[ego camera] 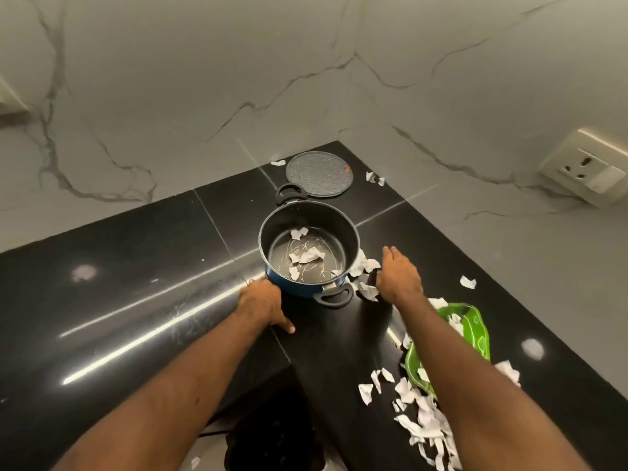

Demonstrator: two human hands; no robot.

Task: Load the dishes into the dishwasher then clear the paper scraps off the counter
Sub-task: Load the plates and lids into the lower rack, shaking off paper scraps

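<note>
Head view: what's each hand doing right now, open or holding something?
Left hand: open, pressed against the side of the round blue pot.
Right hand: open, flat beside torn white paper scraps.

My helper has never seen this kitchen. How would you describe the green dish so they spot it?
Start at the black counter, where a blue pot stands near the corner. Nearer the camera, towards the right edge, the green dish lies partly under a forearm. It alone is bright green among white paper scraps.
</note>
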